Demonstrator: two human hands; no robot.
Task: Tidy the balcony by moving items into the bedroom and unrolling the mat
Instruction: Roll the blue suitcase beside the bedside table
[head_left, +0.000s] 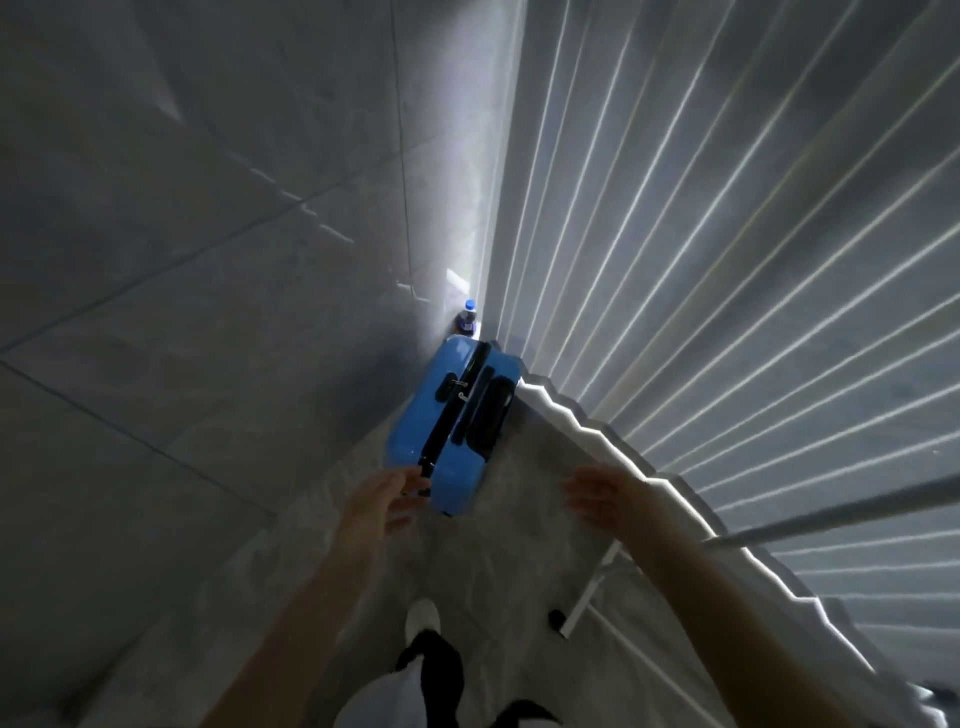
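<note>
The left hand (382, 501) reaches out with loose, spread fingers, its grip on nothing, right at the near end of the blue hard plastic suitcase (457, 421) standing on the grey floor (530, 499). The right hand (602, 493) is open, off to the suitcase's right. Behind the suitcase stands a dark bottle with a blue cap (466, 318), beside the white pleated curtain (727, 260).

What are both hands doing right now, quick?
Left hand: open, fingers reaching at the near end of the blue suitcase, not gripping it.
Right hand: open, holding nothing, apart from the suitcase.

Both hands (384, 499) (605, 493) outstretched, fingers relaxed
</note>
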